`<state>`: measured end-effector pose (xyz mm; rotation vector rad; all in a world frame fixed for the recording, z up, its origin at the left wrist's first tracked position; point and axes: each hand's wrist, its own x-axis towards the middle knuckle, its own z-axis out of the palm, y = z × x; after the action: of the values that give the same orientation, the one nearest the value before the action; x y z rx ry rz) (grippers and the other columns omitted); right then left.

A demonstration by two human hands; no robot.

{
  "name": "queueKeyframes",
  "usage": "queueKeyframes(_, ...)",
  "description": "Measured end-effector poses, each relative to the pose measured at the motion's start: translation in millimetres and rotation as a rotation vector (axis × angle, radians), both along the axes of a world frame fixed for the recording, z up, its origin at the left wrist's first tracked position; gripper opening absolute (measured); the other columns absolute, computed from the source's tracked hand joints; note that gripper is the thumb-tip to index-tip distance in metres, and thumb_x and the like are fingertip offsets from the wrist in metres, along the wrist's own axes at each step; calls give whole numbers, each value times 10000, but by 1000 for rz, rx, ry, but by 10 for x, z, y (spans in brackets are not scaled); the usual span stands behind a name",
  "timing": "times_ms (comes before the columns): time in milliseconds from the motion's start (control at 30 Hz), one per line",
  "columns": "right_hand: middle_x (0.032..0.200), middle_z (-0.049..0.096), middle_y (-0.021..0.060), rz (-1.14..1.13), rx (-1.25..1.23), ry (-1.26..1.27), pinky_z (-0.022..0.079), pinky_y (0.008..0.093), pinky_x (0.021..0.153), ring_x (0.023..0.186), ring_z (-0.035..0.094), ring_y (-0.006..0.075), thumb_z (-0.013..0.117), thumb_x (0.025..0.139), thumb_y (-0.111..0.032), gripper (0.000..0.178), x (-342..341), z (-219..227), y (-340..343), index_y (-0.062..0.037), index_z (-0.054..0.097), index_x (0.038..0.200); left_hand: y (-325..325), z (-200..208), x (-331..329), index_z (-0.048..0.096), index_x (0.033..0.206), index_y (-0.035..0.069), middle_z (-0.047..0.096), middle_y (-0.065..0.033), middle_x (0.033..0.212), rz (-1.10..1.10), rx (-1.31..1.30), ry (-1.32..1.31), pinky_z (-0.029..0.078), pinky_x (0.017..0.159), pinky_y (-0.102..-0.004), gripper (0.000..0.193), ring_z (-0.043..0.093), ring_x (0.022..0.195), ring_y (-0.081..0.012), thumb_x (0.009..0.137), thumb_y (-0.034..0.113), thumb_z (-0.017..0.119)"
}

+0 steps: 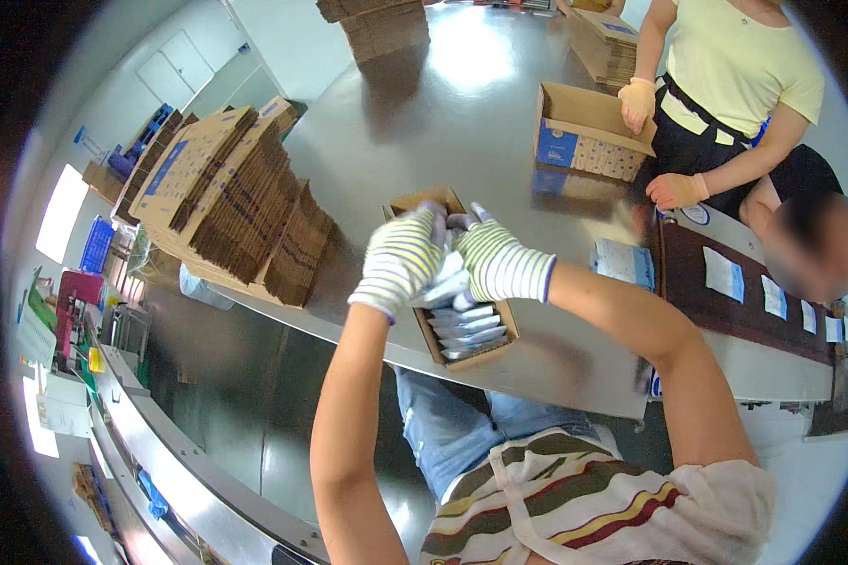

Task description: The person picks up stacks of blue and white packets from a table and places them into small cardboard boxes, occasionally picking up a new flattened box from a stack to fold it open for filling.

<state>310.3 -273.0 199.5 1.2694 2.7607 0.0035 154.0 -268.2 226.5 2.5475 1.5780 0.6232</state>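
Observation:
A narrow open cardboard box [436, 353] stands on the metal table in front of me. White-and-blue flat packets [466, 327] stand in a row in its near half. My left hand [407, 256], in a white glove with dark and yellow stripes, is over the box's left side, its fingers closed around some packets. From the right, my right hand [507, 260], gloved alike, grips the same pale packets [450, 267] at the middle of the box. My fingertips partly hide the far half of the box.
Tall stacks of flattened cardboard boxes [231, 202] stand at the table's left edge. A co-worker in peach gloves handles a larger open carton [589, 141] at far right. More packets [624, 263] lie right of my hands, beside a brown conveyor belt [697, 306] carrying spaced packets.

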Motion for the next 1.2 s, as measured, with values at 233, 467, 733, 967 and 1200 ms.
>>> queueKeyframes(233,1166,543,163,44,179,521,410,470,939,1098,511,342,647,732,-459,617,274,694,-803,-52,537,1182,106,-308,195,654,1064,69,635,-200,1054,-45,-585,498,487,849,-400,352,613,999,-340,822,295,533)
queueKeyframes(467,946,605,92,344,280,401,463,357,784,900,574,226,480,846,-234,272,2,-338,-1161,-77,596,1036,523,-1073,-44,642,1089,76,595,-162,1162,-589,-615,648,446,915,-349,399,536,1127,-306,914,340,400)
queueKeyframes(733,861,581,60,295,285,603,440,376,775,848,558,229,471,835,-222,166,74,-448,-1174,-96,576,862,-545,-196,225,572,1032,-13,596,-197,1053,-202,-383,429,447,882,-425,357,566,1017,-346,881,293,470)
queueKeyframes(967,1055,573,121,191,87,851,462,437,851,1007,547,305,661,789,-290,320,1031,-37,-1043,-74,569,1006,-571,-358,346,581,1013,17,581,-150,1034,-186,-175,475,436,876,-409,342,568,977,-304,805,287,556)
queueKeyframes(1200,978,635,179,-473,-23,322,463,409,860,922,597,333,648,799,-301,341,2735,-216,-506,-28,628,1004,-676,-234,267,561,1065,10,577,-151,1042,-138,-188,476,432,887,-412,390,557,1008,-310,798,294,574)
